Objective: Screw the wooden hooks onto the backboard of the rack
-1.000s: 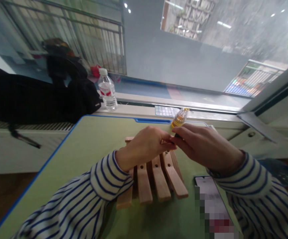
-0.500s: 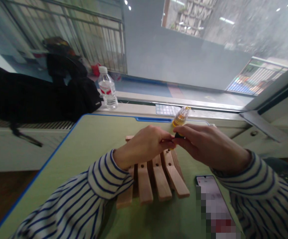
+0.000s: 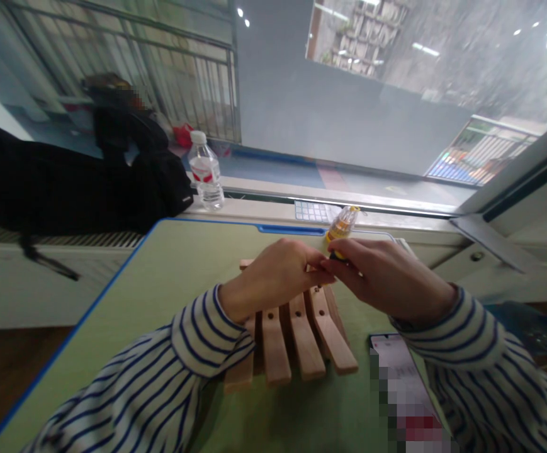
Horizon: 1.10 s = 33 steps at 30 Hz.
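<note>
My right hand is closed around the black-and-yellow handle of what looks like a short screwdriver. Fingers cover most of it. My left hand pinches right at its front end, and the fingertips of both hands meet there; what the left fingers grip is hidden. Directly below lies a wooden piece made of several pale slats fanned side by side, with dark holes or screw heads near their upper ends. My left hand and sleeve cover its upper left part.
A clear container with yellow ends stands at the table's far edge. A phone lies right of the slats on the green table. On the sill are a water bottle, a white gridded sheet and a black bag.
My right hand has shifted slightly left and turned a little, showing more yellow on the handle. My left hand stays nearly in place, and the slats have hardly moved.
</note>
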### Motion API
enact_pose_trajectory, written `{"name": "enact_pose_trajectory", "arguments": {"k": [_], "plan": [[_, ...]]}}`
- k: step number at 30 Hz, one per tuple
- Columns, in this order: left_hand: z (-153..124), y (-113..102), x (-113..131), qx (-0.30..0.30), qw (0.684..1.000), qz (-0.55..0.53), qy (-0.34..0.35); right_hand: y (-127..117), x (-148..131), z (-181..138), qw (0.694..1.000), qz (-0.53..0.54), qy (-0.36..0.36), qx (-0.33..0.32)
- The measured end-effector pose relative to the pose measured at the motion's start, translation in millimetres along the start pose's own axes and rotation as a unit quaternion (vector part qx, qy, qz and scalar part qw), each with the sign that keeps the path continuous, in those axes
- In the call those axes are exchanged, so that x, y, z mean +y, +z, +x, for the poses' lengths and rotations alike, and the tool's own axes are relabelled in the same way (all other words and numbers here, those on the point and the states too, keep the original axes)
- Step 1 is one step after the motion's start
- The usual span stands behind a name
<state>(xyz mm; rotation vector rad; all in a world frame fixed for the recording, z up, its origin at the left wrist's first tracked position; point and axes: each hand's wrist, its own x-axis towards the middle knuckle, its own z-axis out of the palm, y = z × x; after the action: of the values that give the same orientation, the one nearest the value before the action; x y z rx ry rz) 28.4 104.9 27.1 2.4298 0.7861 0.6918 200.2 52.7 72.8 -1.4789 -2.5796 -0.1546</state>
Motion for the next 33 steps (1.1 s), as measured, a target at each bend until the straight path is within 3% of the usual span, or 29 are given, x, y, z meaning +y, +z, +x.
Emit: {"name": "enact_pose_trajectory", "arguments": {"k": [10, 21, 33], "plan": [[1, -4, 0, -0.02, 1.0, -0.014, 0.011, -4, 4, -1, 0.998, 0.026, -0.044, -0.02], [3, 2, -3, -0.03, 1.0, -0.009, 0.003, 9, 8, 0, 0.999, -0.022, -0.011, 0.025], [1, 6, -4, -0.004, 1.0, 0.022, -0.017, 4, 1, -1, 0.999, -0.048, 0.022, -0.008]]}}
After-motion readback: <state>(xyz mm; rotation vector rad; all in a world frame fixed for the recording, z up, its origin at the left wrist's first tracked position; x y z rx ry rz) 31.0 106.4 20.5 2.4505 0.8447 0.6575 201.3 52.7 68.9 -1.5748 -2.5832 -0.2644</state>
